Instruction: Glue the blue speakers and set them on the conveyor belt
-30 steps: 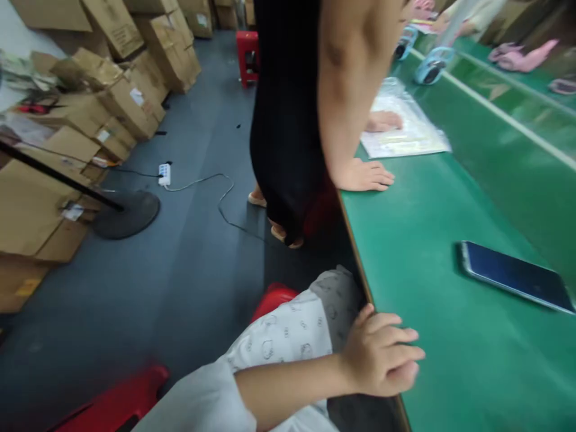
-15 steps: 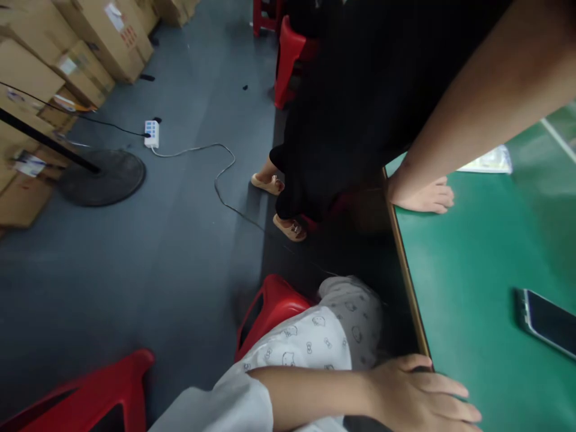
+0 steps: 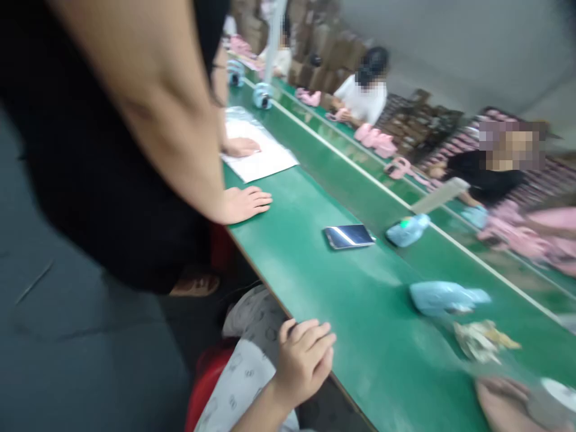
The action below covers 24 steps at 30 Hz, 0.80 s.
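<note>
My left hand (image 3: 303, 354) rests on the near edge of the green table (image 3: 360, 336), fingers slightly curled and holding nothing. A blurred pinkish shape at the bottom right looks like my right hand (image 3: 499, 402), next to a whitish round object (image 3: 555, 396); its grip is too smeared to read. A dark phone (image 3: 348, 236) lies flat on the table beyond my left hand. Two pale blue items (image 3: 407, 231) (image 3: 445, 297) and a crumpled beige scrap (image 3: 483, 339) lie to the right of it.
A person in black stands close on the left, one hand (image 3: 245, 204) flat on the table edge, the other (image 3: 240, 146) on a white sheet (image 3: 265, 159). Other people sit across the line among pink items (image 3: 375, 138). A red stool (image 3: 202, 384) is under me.
The view has swung up and right from the floor to the table line. My left hand stays on the table edge. The person in black now fills the left side.
</note>
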Each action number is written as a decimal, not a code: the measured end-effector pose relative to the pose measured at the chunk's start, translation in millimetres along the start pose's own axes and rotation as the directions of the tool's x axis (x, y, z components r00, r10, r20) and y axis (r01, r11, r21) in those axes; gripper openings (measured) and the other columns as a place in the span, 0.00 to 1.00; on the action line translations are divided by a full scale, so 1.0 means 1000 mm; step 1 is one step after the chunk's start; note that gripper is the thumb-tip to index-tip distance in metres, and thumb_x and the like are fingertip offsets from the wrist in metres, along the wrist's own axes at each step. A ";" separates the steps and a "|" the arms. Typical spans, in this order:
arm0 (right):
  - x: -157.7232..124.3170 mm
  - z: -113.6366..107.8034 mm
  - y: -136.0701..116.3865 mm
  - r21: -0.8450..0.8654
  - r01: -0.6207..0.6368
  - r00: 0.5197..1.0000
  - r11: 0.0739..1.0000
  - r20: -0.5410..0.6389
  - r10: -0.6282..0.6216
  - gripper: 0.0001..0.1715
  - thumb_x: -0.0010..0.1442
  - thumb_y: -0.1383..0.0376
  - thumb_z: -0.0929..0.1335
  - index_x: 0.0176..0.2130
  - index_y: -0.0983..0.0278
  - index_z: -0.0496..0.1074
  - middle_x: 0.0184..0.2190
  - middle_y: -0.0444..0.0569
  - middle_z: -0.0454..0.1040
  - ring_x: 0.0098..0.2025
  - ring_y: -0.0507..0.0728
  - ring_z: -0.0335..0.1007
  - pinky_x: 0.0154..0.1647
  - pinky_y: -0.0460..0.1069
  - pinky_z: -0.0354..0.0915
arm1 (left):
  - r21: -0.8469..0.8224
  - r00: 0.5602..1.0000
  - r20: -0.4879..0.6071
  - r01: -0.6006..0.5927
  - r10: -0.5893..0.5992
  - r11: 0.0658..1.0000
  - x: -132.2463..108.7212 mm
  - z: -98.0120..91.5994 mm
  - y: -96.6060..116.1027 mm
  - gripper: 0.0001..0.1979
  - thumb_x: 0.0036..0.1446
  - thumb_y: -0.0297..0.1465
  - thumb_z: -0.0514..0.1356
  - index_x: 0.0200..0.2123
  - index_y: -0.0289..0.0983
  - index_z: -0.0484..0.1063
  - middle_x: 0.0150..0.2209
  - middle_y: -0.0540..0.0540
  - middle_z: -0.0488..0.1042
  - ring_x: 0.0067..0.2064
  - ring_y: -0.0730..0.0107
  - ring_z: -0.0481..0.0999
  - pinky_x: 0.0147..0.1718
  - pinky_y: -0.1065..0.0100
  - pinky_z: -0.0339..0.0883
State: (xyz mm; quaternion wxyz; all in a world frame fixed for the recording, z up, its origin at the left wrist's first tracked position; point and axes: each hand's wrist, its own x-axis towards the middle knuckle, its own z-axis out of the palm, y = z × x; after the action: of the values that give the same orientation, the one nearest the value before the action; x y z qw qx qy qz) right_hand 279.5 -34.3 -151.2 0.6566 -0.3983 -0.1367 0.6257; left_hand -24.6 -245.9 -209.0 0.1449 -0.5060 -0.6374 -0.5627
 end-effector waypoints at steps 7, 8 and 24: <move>0.060 -0.013 -0.040 0.168 0.185 0.982 0.968 0.017 -0.190 0.31 0.68 0.42 0.60 0.30 0.66 0.62 0.27 0.44 0.62 0.26 0.52 0.61 0.26 0.47 0.62 | -0.442 0.863 0.336 -0.210 0.378 0.872 0.122 0.023 0.025 0.10 0.59 0.21 0.54 0.41 0.37 0.72 0.35 0.48 0.78 0.37 0.71 0.76 0.39 0.71 0.68; 0.080 -0.007 -0.056 0.164 0.237 0.970 0.957 0.010 -0.242 0.30 0.68 0.43 0.61 0.33 0.66 0.64 0.32 0.48 0.66 0.31 0.54 0.65 0.30 0.49 0.66 | -0.500 0.815 0.337 -0.270 0.471 0.823 0.141 0.038 0.030 0.11 0.59 0.21 0.54 0.41 0.37 0.72 0.35 0.48 0.78 0.37 0.71 0.76 0.39 0.70 0.68; 0.303 -0.005 -0.106 -0.112 0.302 0.953 0.947 0.051 -0.299 0.20 0.70 0.54 0.66 0.48 0.68 0.68 0.43 0.52 0.68 0.40 0.57 0.69 0.40 0.53 0.71 | -0.531 0.767 0.631 0.323 0.112 0.784 0.255 0.266 0.056 0.17 0.57 0.40 0.54 0.30 0.37 0.79 0.30 0.44 0.81 0.33 0.66 0.80 0.30 0.70 0.74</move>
State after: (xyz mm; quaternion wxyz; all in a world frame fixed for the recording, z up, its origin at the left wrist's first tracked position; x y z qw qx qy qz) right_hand 412.7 256.4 -176.8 0.7172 -0.4005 -0.2434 0.5158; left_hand 9.5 98.3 -70.9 -0.2833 -0.6444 -0.4597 -0.5415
